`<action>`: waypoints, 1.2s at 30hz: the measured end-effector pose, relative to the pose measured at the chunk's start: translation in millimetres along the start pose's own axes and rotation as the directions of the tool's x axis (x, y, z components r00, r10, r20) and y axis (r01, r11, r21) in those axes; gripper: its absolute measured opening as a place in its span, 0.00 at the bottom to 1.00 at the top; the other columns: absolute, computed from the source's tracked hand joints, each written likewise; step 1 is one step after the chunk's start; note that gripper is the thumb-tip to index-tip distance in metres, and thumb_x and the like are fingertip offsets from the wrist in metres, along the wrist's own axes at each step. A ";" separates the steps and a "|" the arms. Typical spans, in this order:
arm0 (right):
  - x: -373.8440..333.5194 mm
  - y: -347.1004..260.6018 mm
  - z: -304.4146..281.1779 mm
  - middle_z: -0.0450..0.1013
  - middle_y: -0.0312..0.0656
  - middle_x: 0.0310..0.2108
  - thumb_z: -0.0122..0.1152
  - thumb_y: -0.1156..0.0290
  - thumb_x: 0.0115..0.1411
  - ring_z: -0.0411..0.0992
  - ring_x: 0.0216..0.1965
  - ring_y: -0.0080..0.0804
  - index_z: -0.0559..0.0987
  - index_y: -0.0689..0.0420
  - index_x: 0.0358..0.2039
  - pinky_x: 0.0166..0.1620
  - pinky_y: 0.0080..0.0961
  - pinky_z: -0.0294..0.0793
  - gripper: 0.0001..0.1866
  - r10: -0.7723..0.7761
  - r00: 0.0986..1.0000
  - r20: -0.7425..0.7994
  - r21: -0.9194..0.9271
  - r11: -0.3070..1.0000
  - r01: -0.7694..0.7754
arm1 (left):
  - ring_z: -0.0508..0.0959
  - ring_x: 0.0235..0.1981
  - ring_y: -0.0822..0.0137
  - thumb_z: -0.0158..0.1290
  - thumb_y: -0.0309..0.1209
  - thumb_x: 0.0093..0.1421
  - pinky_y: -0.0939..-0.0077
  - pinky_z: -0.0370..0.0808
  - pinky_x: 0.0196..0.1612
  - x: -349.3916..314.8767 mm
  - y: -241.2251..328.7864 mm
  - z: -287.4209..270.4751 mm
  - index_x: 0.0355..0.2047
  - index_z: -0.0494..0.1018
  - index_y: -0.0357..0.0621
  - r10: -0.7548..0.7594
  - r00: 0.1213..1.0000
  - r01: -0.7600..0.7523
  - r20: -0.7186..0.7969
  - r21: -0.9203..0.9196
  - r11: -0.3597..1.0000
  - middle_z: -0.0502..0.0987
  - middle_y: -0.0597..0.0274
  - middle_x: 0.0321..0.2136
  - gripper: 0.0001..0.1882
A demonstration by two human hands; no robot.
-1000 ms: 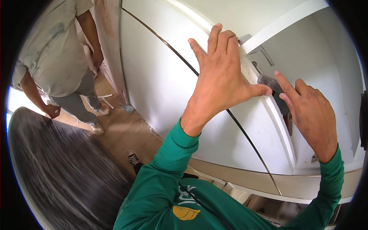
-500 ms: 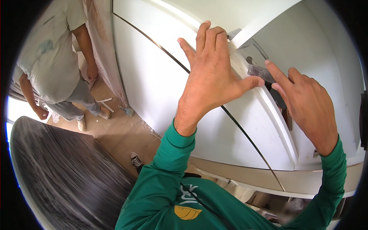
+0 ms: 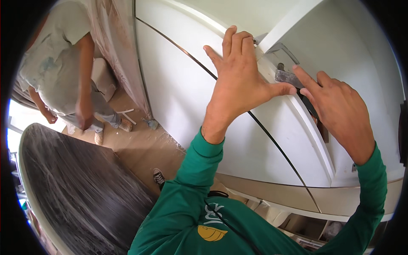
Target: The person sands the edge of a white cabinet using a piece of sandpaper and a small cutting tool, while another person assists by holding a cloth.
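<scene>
My left hand [image 3: 242, 76] lies across a white cabinet front [image 3: 191, 80], its fingers spread. Its thumb reaches over the raised white edge [image 3: 312, 131] beside the cabinet opening. Just past the thumb is a dusty grey tool [image 3: 285, 77] with a small knob on top and a darker part below; its exact kind I cannot make out. Closed around that tool from the right is my right hand [image 3: 342, 108], index finger stretched along it, thumb underneath and the other fingers curled. The hand hides much of the tool.
A white divider [image 3: 291, 23] meets the edge by a metal hinge [image 3: 260, 38]. At left stands a person [image 3: 59, 63] in a pale shirt, near a plastic-draped curtain [image 3: 119, 46]. A dark, dusty curved panel [image 3: 76, 191] rises at lower left. White strips [image 3: 126, 114] lie on the floor.
Both hands keep nearly the same place and grip; the view has shifted slightly. The person at left has swung an arm forward and down, uncovering a pale bin-like object behind.
</scene>
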State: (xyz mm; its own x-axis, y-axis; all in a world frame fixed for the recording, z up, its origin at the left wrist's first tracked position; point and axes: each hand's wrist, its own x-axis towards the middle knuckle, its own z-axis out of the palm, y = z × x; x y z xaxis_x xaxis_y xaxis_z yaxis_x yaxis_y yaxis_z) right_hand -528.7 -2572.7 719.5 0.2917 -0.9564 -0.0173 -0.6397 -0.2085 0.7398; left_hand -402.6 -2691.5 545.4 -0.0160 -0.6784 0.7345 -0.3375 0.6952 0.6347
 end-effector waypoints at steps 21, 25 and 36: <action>5.9 1.4 5.2 0.75 0.44 0.32 0.59 0.61 0.75 0.80 0.30 0.47 0.74 0.47 0.65 0.35 0.40 0.80 0.20 -0.035 0.997 -0.063 -0.004 0.999 0.035 | 0.57 0.75 0.33 0.78 0.67 0.39 0.14 0.50 0.67 -0.8 1.7 -1.2 0.59 0.67 0.21 -0.013 1.000 0.013 -0.001 -0.036 0.999 0.67 0.29 0.63 0.65; 8.7 2.5 7.7 0.75 0.45 0.32 0.57 0.61 0.75 0.80 0.31 0.47 0.73 0.48 0.65 0.35 0.41 0.80 0.20 -0.015 0.999 -0.046 0.058 0.998 0.017 | 0.57 0.74 0.33 0.78 0.65 0.41 0.15 0.52 0.66 0.1 -3.4 0.4 0.59 0.67 0.21 0.017 1.000 -0.017 -0.012 -0.050 0.999 0.67 0.30 0.62 0.64; 5.9 3.9 9.0 0.75 0.45 0.33 0.57 0.61 0.76 0.80 0.32 0.48 0.72 0.46 0.69 0.37 0.44 0.80 0.23 -0.015 1.000 -0.002 0.059 0.998 0.015 | 0.51 0.77 0.30 0.78 0.70 0.35 0.03 0.44 0.64 0.9 2.9 2.2 0.56 0.66 0.25 -0.022 1.000 0.022 0.000 -0.074 0.997 0.69 0.30 0.61 0.65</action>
State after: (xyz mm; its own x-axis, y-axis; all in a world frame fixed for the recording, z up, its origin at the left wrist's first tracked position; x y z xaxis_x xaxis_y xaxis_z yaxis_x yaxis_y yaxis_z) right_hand -535.9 -2581.0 716.3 0.3027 -0.9527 -0.0275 -0.6760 -0.2349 0.6985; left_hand -405.7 -2690.6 547.4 -0.0087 -0.6936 0.7203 -0.2671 0.6958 0.6667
